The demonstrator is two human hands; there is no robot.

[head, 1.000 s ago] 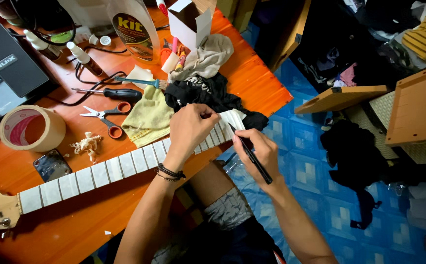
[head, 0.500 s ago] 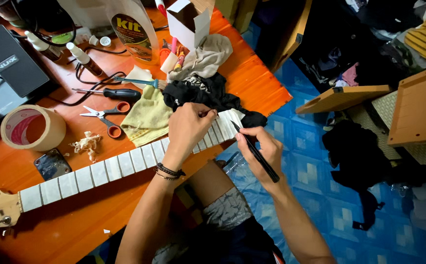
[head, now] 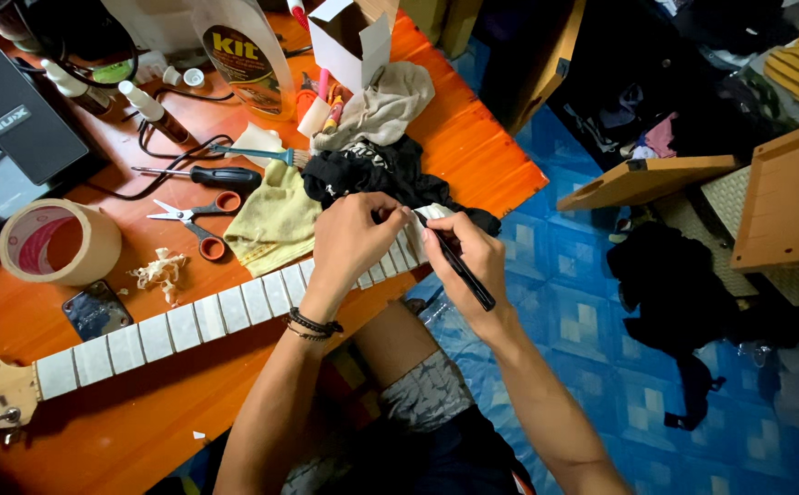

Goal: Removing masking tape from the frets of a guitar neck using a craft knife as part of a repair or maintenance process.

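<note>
A guitar neck (head: 189, 323) with pale taped fret spaces lies diagonally across the orange table (head: 143, 431), its headstock at the lower left. My left hand (head: 349, 240) rests on the neck's far end, fingers curled and pressing down on it. Right beside it, my right hand (head: 468, 261) grips a thin black marker (head: 459, 266) like a pen, its tip touching the end of the neck.
Behind the neck lie a black cloth (head: 372, 174), a yellow cloth (head: 276, 220), a grey rag (head: 386, 105), scissors (head: 193, 220), a screwdriver (head: 198, 174), a tape roll (head: 56, 243), a bottle (head: 244, 50), a small box (head: 354, 37) and a black device (head: 15, 124). Wooden pieces (head: 784, 197) lie on the blue floor.
My right hand has moved closer to the end of the neck, bringing the marker's tip onto it. My left hand has stayed on the neck.
</note>
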